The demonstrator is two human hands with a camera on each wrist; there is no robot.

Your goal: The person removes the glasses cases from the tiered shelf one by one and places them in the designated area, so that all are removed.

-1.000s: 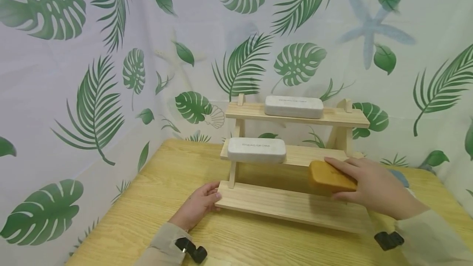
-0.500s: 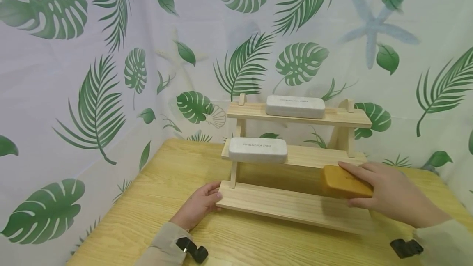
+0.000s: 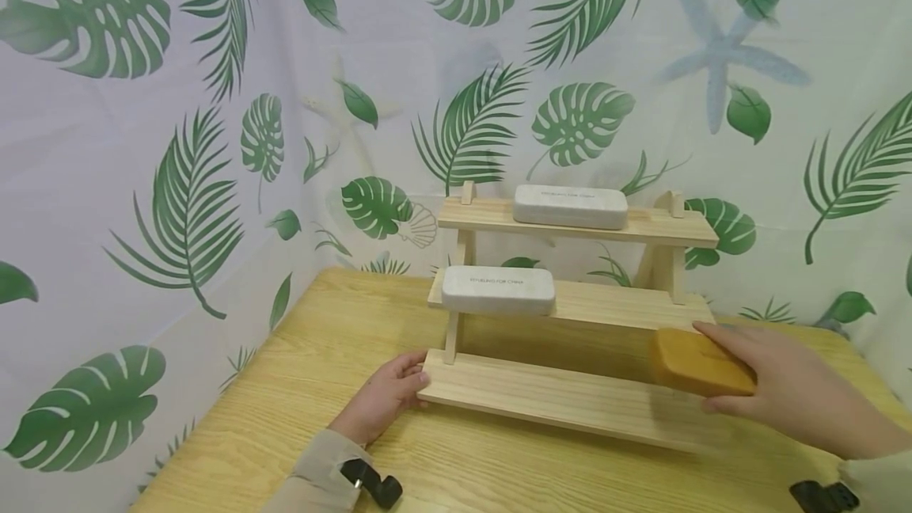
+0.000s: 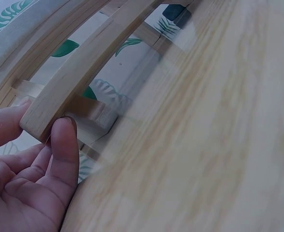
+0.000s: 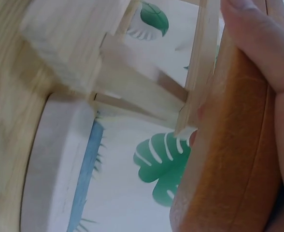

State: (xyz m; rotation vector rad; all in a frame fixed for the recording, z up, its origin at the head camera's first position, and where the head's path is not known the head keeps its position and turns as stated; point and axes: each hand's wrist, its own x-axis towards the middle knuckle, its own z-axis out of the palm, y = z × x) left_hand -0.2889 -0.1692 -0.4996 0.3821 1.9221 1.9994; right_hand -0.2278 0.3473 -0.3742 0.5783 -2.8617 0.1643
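A three-tier wooden display rack stands on the table. My left hand holds the left end of its lowest board; in the left wrist view, thumb and fingers pinch that board's end. My right hand grips an orange glasses case by its right end, in front of the rack's right side. A seam runs along the case in the right wrist view. One white glasses case lies on the top shelf. Another white glasses case rests at the left of the middle shelf.
In the right wrist view, a pale case lies on the table beside the rack, with a blue object behind it. A leaf-printed cloth hangs behind and left of the wood-grain table.
My right hand has moved right and a little down with the orange glasses case, away from the rack's middle. The left hand stays on the board's end.
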